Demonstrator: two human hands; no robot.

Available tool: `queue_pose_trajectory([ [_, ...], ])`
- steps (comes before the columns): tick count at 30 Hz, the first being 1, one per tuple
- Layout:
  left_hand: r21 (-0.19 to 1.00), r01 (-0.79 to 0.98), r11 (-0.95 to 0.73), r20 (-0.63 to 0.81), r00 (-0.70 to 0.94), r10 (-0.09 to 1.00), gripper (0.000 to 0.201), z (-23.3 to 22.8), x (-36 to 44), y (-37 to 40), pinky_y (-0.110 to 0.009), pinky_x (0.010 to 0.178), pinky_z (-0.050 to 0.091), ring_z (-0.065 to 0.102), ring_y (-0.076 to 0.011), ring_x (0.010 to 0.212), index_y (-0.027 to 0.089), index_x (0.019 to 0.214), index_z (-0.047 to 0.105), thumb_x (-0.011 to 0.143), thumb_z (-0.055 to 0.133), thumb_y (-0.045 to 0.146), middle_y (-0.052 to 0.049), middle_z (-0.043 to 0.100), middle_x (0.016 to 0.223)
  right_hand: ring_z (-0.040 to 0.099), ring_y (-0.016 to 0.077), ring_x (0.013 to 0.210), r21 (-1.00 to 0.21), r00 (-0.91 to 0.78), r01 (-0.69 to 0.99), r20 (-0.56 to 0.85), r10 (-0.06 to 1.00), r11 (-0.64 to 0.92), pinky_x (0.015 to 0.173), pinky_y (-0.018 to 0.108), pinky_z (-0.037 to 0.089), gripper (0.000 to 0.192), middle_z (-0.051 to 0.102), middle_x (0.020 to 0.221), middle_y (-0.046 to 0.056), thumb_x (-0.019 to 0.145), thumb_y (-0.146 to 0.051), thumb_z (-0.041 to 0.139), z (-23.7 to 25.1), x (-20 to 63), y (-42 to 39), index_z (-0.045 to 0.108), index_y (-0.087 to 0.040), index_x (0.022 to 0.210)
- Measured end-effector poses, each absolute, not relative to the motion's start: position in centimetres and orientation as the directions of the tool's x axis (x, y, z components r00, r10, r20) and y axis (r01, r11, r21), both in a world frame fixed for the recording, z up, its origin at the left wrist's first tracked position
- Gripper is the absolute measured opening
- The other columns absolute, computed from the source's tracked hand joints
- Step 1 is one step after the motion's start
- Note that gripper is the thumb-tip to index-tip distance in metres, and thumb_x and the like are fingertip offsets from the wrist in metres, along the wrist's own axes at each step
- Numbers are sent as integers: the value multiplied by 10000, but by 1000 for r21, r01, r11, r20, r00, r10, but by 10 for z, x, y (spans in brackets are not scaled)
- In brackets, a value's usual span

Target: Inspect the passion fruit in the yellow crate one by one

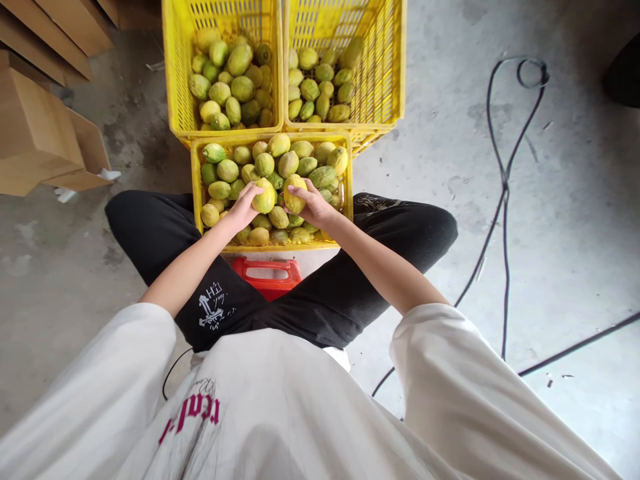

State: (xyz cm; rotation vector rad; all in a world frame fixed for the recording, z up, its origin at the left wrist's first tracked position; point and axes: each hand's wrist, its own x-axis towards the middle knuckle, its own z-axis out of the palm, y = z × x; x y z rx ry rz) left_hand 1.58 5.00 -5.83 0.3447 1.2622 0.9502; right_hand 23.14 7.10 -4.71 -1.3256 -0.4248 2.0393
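My left hand (245, 205) is closed around a yellow-green lemon (265, 196). In my right hand (313, 203) sits a yellower lemon (295, 193), gripped between thumb and fingers. Both lemons are held side by side, a little apart, above a low yellow plastic crate (197, 193) between my knees. That crate is filled with many oval lemons (227, 171), some green, some yellowish. My fingers partly cover both held fruits, so their undersides are hidden.
Two taller yellow crates (175, 100) (397, 73) with more green-yellow fruit stand just beyond. A red plastic object with a handle (273, 288) lies below the near crate. Cardboard boxes (45, 127) are at left; a black cable (505, 193) loops over the concrete floor at right.
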Motion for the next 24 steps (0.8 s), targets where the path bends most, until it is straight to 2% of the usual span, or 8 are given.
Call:
queue_pose_trajectory([
  [3,700,-408,586,-642,-1,767,154,-49,18,49,-406,1069,776,886,-311,1454,317,1157,673,1092,789,239,-28,881,1116,817,327,1227,-559,-285,-372,-691,664,-741,990,479,790,416,774,1079,-3,1029,-398,960,-54,230,75,583,-366,1201],
  [5,699,-412,585,-646,-14,763,156,-45,21,49,-380,1067,759,878,-288,1458,325,1141,658,1131,794,249,-17,884,1101,825,351,1267,-540,-271,-379,-711,648,-751,1022,494,786,279,784,1063,26,1080,-428,851,-58,227,77,609,-345,1190],
  [7,689,-423,588,-663,-41,747,194,-43,23,49,-378,1083,754,876,-283,1455,328,1128,658,1128,837,253,-11,879,1088,820,359,1288,-544,-249,-384,-716,651,-746,1078,504,774,228,797,1051,40,1092,-395,817,-59,225,78,619,-331,1187],
  [11,664,-422,617,-702,-70,708,207,-46,25,49,-454,1134,761,883,-328,1437,323,1136,707,1106,907,278,-26,869,1032,788,331,1237,-584,-245,-387,-681,690,-714,1114,480,753,329,803,1043,34,1051,-274,906,-60,227,75,616,-330,1196],
  [14,664,-434,609,-699,-73,711,243,-52,23,49,-529,1162,773,897,-385,1440,323,1148,737,1066,966,306,-47,885,1051,786,273,1131,-582,-256,-399,-671,696,-709,948,390,765,403,782,1078,4,1028,-250,962,-61,230,71,600,-339,1183],
  [18,667,-424,613,-683,-18,730,297,-62,16,49,-534,1121,798,945,-404,1340,305,1196,753,1044,1002,359,-66,896,1056,789,214,1024,-587,-250,-392,-673,696,-708,774,307,752,577,733,1121,-54,941,-277,1085,-60,229,69,565,-349,1180],
  [22,632,-421,651,-705,36,708,348,-64,15,50,-513,1049,816,978,-387,1218,314,1343,775,1083,980,421,-58,919,1085,810,244,1127,-617,-234,-343,-675,700,-709,831,341,795,650,743,1169,-32,912,-314,1159,-57,229,68,576,-354,1197],
  [24,604,-449,659,-729,22,684,267,-58,17,50,-490,1062,818,976,-373,1220,285,1371,776,1149,881,390,-68,920,1084,817,261,1197,-630,-251,-300,-672,696,-716,895,364,799,662,764,1213,-14,919,-357,1180,-58,230,67,581,-348,1200],
])
